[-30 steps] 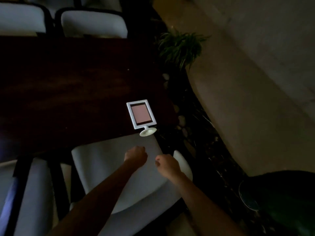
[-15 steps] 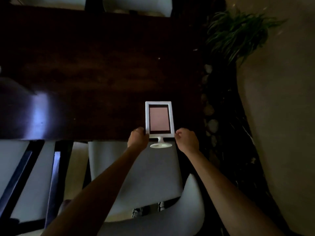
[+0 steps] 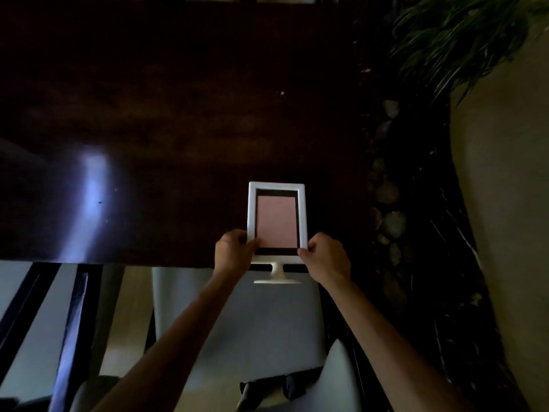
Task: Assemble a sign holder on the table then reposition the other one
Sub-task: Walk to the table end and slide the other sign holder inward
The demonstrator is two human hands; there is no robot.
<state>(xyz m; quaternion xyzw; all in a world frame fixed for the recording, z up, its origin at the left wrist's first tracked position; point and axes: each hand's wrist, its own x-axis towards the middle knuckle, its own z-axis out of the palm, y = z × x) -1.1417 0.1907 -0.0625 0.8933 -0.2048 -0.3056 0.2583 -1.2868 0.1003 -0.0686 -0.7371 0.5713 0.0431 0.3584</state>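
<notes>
Hands now gripping sign holder [image 3: 277,221]; base edge-on.

This looks like a dim restaurant or meeting room. A long, dark polished wooden surface [image 3: 178,114] is lined with pale upholstered chairs [image 3: 237,322] in dark frames, a white tabletop sign holder [image 3: 276,221] lies at its near edge, and beside it runs a planter bed of pebbles [image 3: 386,203] and leafy greenery [image 3: 460,34].
</notes>
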